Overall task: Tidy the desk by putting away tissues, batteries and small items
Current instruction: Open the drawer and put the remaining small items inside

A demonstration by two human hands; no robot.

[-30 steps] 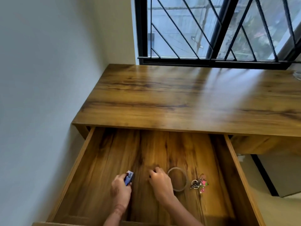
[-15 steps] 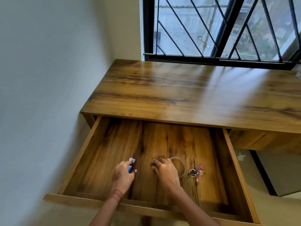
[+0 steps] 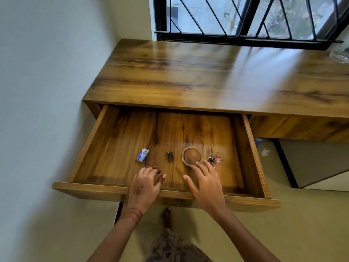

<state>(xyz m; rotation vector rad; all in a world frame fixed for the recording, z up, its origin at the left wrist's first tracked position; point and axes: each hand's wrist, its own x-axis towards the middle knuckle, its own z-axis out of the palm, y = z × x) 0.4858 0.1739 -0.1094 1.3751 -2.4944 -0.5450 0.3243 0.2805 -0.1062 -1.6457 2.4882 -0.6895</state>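
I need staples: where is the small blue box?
In the head view, the small blue box lies in the open drawer, left of the dark clip, just beyond the left hand.

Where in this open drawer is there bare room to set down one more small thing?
The back half of the drawer floor is bare, and so is the left strip between the side wall and the small blue box. The front middle is crowded: box, dark clip, tape ring and keychain lie in a row, with the left hand and right hand over the front edge.
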